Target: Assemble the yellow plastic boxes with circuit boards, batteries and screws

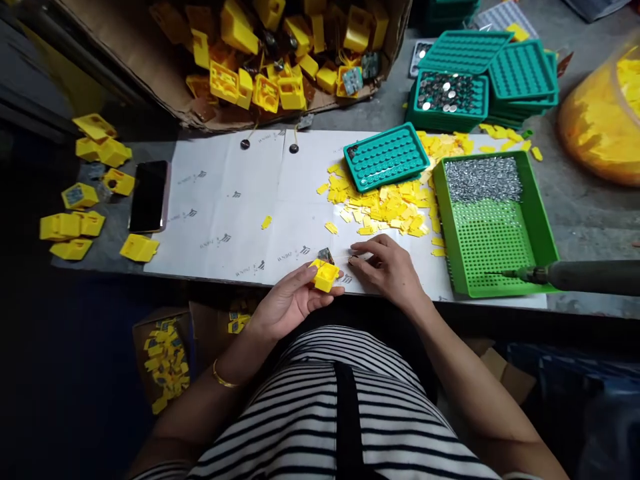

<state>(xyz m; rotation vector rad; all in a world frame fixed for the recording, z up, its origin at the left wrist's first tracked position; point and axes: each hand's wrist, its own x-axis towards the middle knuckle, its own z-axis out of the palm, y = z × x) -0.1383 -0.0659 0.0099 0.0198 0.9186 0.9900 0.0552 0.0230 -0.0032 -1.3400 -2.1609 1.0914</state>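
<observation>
My left hand (295, 297) grips a small yellow plastic housing (326, 276) just above the front edge of the paper-covered bench. A small dark square panel (326, 255) sticks up behind the housing, and a thin wire seems to run off toward the right. Just right of it, my right hand (385, 267) has thumb and forefinger pinched close together on a small dark piece (353, 260), too small to name. Loose flat yellow tabs (395, 207) lie in a heap beyond my right hand. One single tab (267, 222) rests alone farther left.
A cardboard box (170, 100) of yellow housings stands at the back. Right of the heap sits a green tray (443, 220) of screws, with an electric screwdriver (590, 276) over it. Teal trays (387, 157) hold round parts. A phone (149, 197) and more housings (140, 247) lie left.
</observation>
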